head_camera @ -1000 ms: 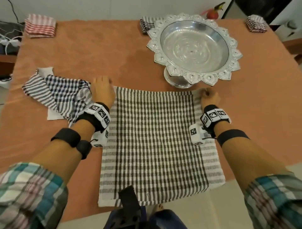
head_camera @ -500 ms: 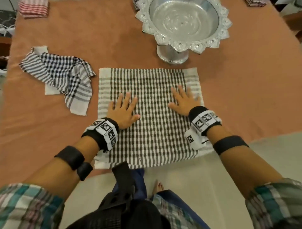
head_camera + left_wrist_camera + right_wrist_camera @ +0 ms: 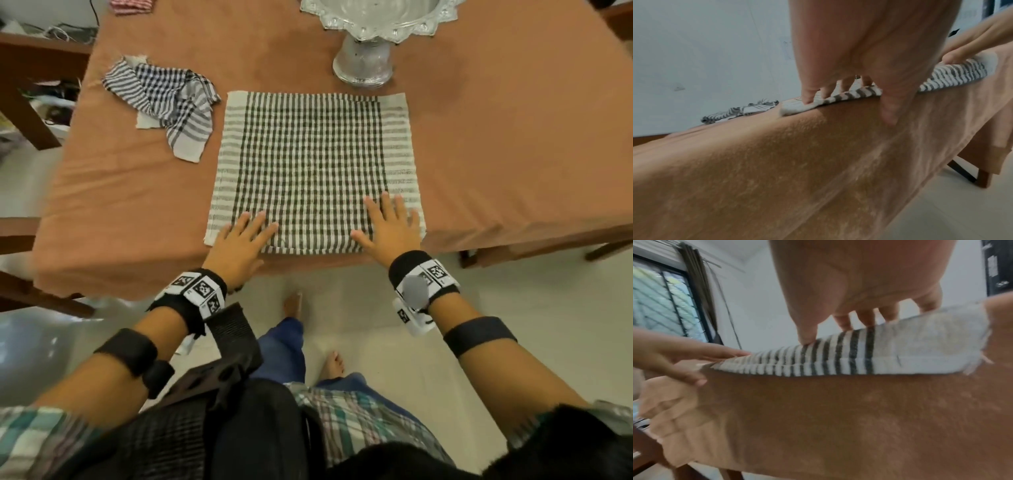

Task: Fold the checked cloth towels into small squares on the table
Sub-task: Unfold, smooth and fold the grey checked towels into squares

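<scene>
A dark-checked cloth towel [image 3: 308, 164] lies spread flat on the brown-covered table [image 3: 496, 144], its near edge at the table's front edge. My left hand [image 3: 239, 240] lies flat with spread fingers on the towel's near left corner [image 3: 797, 107]. My right hand [image 3: 390, 226] presses flat on the near right corner [image 3: 920, 353]. Neither hand grips the cloth. In the left wrist view my left thumb [image 3: 888, 112] hangs over the table's front edge. A crumpled blue-checked towel [image 3: 164, 99] sits to the left of the spread one.
A silver pedestal bowl [image 3: 366, 44] stands just beyond the towel's far edge. A folded red-checked cloth [image 3: 132, 6] lies at the far left corner. A wooden chair frame [image 3: 30, 102] stands left of the table, and my bare feet [image 3: 294, 305] are on the tiled floor below.
Both hands slid flat down the towel from its far corners to its near corners, smoothing it. The towel's near part now lies on the table instead of hanging over the edge.
</scene>
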